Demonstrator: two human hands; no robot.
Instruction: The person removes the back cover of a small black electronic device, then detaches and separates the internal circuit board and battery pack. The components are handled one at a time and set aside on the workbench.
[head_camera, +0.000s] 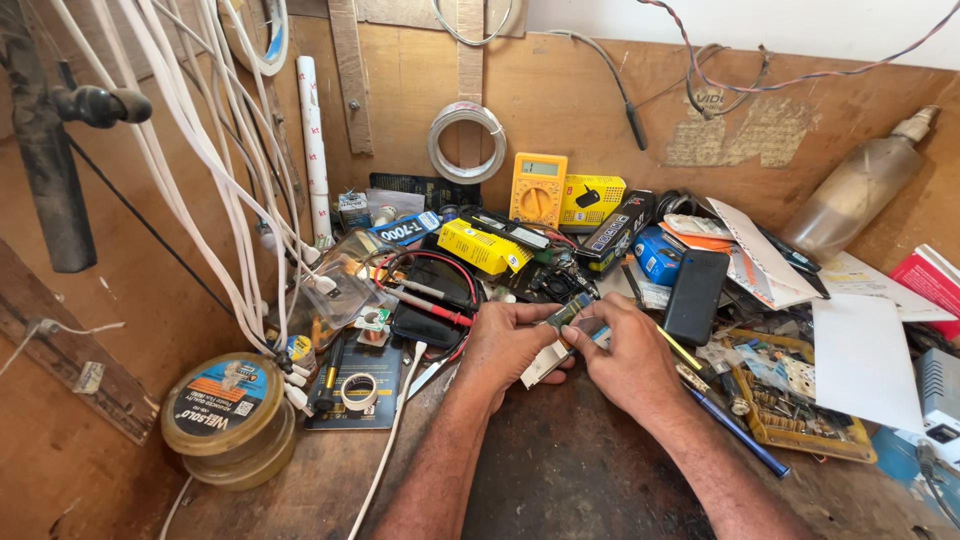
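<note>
Seen from above, 2 bare hands meet over the middle of a cluttered wooden worktop (560, 480). The left hand (505, 345) and the right hand (625, 355) are both closed around a small circuit board (568, 313), a narrow strip pinched between thumbs and fingertips, with a pale flat piece (543, 365) sticking out below it under the left thumb. The board sits just above the worktop, near its centre, slightly tilted. Just behind the hands lie a dark phone (430, 300) with red and black probe leads (430, 302) across it, a yellow box (483, 246) and a black rectangular case (696, 296). Further back, against the rear wall, stands a yellow multimeter (537, 189). Toward the left front corner sits a round tin of paste (225, 415), with a small roll of tape (359, 391) near it. A blue pen (735, 432) lies just beside the right forearm, and a yellow tray of small parts (800, 400) sits toward the right edge. White cables (215, 160) hang down the left wall.
</note>
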